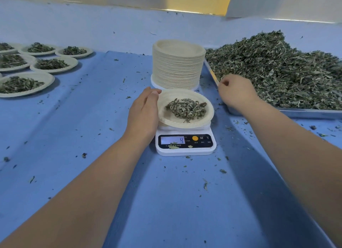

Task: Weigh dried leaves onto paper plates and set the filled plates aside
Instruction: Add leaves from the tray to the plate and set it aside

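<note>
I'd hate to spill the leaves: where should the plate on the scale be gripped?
Pinch the plate by its bare left rim, from the left, where the left hand holds it. The leaves heap centrally; the plate stack crowds the far side.

Matt paper plate (pixel 207 107); glossy plastic scale (pixel 185 151); shiny metal tray (pixel 305 113); blue cloth (pixel 166 201); rough dried leaves (pixel 277 71).

On my left hand (pixel 143 114) the fingers hide under the plate (pixel 185 124); the tray (pixel 305 112) runs off the right edge.
</note>
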